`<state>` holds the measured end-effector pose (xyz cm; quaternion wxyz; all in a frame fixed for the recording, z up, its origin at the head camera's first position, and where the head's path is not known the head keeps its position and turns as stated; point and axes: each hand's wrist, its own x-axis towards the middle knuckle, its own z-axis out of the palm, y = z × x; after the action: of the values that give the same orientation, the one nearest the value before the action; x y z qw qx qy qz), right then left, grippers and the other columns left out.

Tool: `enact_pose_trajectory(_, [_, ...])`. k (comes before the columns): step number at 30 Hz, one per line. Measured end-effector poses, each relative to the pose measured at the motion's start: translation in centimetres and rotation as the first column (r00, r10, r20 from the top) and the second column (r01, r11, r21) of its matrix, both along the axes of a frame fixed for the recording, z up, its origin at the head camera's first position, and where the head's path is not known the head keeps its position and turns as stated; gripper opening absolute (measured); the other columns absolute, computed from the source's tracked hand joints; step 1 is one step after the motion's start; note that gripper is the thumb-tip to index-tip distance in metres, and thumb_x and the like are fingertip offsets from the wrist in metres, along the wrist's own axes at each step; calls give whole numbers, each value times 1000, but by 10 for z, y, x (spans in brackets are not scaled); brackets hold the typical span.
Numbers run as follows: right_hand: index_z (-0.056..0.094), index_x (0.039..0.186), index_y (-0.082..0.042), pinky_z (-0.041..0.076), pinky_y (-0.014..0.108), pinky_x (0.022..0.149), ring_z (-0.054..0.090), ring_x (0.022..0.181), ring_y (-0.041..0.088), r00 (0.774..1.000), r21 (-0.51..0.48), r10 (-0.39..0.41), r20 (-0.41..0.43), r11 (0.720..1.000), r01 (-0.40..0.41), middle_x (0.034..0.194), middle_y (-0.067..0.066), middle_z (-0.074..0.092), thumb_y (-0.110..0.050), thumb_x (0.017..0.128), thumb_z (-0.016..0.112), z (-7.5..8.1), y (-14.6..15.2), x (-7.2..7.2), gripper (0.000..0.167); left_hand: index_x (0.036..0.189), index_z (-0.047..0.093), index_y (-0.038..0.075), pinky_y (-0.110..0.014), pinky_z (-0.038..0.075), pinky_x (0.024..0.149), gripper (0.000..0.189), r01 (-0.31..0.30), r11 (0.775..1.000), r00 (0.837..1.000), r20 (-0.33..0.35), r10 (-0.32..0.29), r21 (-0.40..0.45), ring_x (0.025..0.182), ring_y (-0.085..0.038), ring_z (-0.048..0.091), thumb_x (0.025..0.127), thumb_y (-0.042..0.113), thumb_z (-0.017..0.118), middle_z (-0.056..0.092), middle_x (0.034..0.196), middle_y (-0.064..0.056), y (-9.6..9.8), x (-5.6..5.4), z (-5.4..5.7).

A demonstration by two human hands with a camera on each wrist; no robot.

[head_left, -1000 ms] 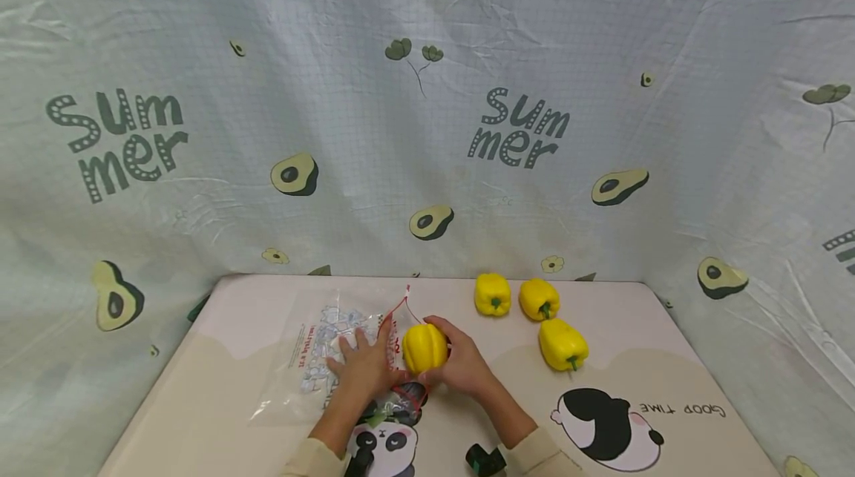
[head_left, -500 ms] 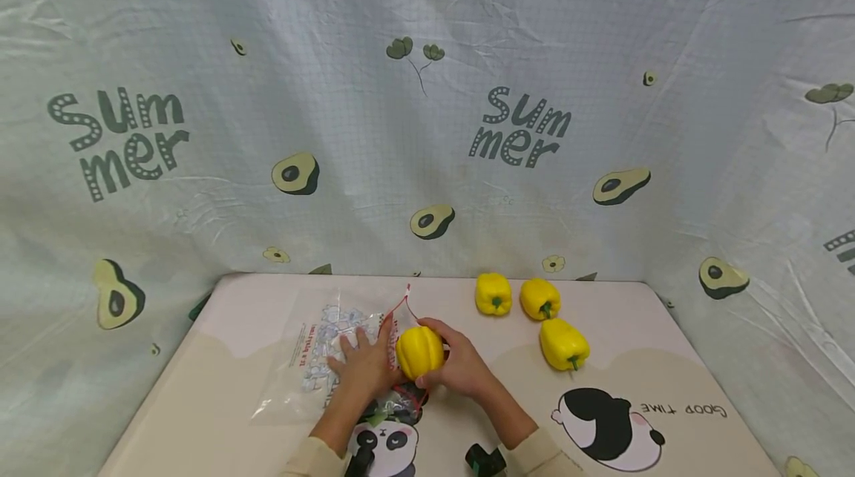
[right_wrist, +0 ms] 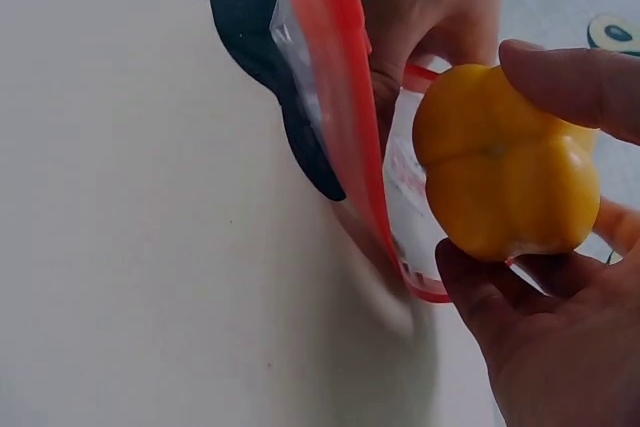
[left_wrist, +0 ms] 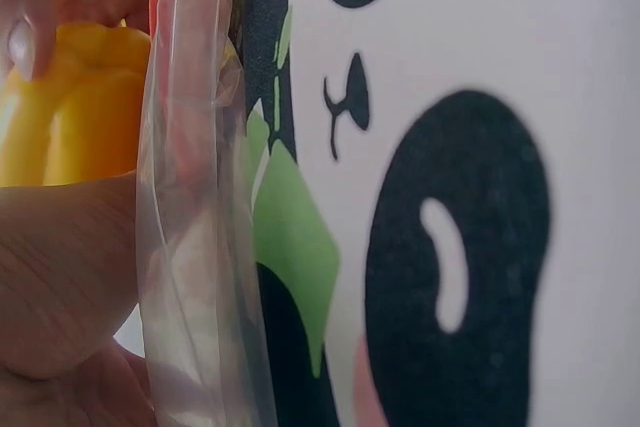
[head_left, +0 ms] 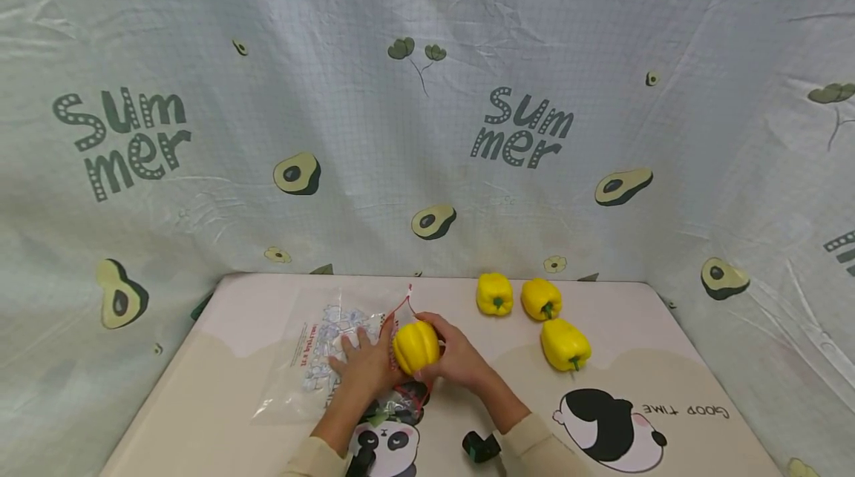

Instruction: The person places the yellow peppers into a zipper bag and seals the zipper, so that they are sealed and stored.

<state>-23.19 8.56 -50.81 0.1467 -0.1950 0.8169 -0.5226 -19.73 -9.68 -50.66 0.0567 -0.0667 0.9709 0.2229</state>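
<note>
A yellow bell pepper (head_left: 416, 348) is held between the thumb and fingers of my right hand (head_left: 457, 354), right at the mouth of a clear zip bag (head_left: 287, 388). In the right wrist view the pepper (right_wrist: 505, 162) faces the bag's red-edged opening (right_wrist: 340, 97), which gapes. My left hand (head_left: 369, 369) lies over the bag with its fingers spread on the printed plastic. Its thumb (left_wrist: 60, 267) sits inside the opening, behind the clear film in the left wrist view. How far the pepper reaches into the bag is hard to tell.
Three more yellow bell peppers (head_left: 494, 294) lie at the back right of the table (head_left: 200, 388). A small dark green object (head_left: 481, 447) lies near my right sleeve. A printed curtain (head_left: 361, 128) hangs behind the table.
My right hand has moved the bell pepper slightly left, closer to the left hand and the bag's opening. The left hand and the other peppers have stayed put.
</note>
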Motion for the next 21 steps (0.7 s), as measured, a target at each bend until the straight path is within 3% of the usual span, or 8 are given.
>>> enact_pose_trajectory(7, [42, 153, -13, 54, 55, 107, 59, 121, 30, 1000, 29, -6, -28, 1000, 7, 143, 13, 56, -11, 70, 89, -8, -5, -3, 96, 159, 37, 19, -91, 16, 110, 101, 2, 1000, 1000, -9, -2, 0, 145, -73, 23, 76, 42, 91, 32, 159, -42, 0, 0, -2])
enact_pose_trajectory(13, [36, 160, -11, 51, 55, 110, 54, 123, 29, 998, 37, 19, -58, 999, -17, 151, 15, 48, -11, 70, 85, -12, -5, -1, 102, 159, 38, 18, -91, 16, 110, 100, 0, 1000, 1000, 0, 0, -1, 145, -73, 23, 77, 42, 90, 31, 160, -42, 0, 0, -2])
enact_pose_trajectory(17, [32, 163, -11, 47, 55, 114, 50, 127, 27, 996, 40, 37, -76, 999, -35, 153, 16, 41, -16, 77, 84, -14, -6, -1, 101, 160, 37, 18, -91, 15, 110, 100, 0, 1000, 1000, 0, 0, -1, 145, -73, 23, 78, 42, 90, 31, 160, -42, 0, 0, -2])
enact_pose_trajectory(21, [32, 162, -11, 46, 59, 116, 53, 128, 30, 998, 41, -2, -60, 999, 5, 152, 17, 45, -25, 83, 86, -16, -9, 1, 97, 160, 37, 18, -91, 15, 110, 99, -3, 1000, 1000, 4, 3, -5, 145, -73, 22, 80, 42, 88, 30, 160, -42, 1, -1, -3])
